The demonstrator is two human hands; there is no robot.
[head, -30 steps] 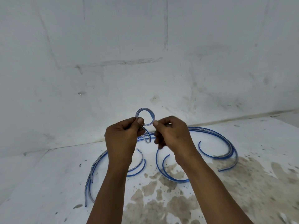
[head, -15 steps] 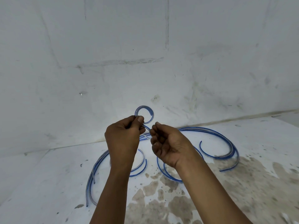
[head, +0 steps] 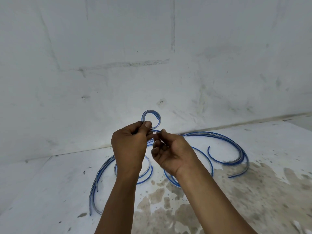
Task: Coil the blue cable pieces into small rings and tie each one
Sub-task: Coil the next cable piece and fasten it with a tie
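Both hands work at chest height over a stained white floor (head: 253, 191). At about 9 o'clock from the frame's centre of action, the left hand (head: 130, 144) pinches a small ring (head: 151, 119) of blue cable between thumb and forefinger, clamped right where the loop crosses itself, probably so the springy coil cannot unwind. Just beside it at 3 o'clock, nearly touching, the right hand (head: 170, 154) has its fingers curled palm-up, the fingertips (head: 163, 131) closing on the short tail (head: 156, 131) of cable that sticks out from the crossing. Whether that tail is firmly gripped or only touched is hard to tell from this angle. The ring stands upright above the left thumb, at 12 o'clock from the hands, one cut end showing on its right side. It looks formed but not yet tied; the right hand seems placed to lead the tail around the loop.

Beyond and below the hands, the loose cable pieces (head: 236, 149) lie uncoiled on the floor, awaiting their turn: long arcs sweeping out toward 2 o'clock, a shorter curl at 6 o'clock under the left wrist, and a bundle of strands (head: 96, 186) trailing toward 8 o'clock. Farthest back, a scuffed white wall (head: 152, 56) meets the floor.
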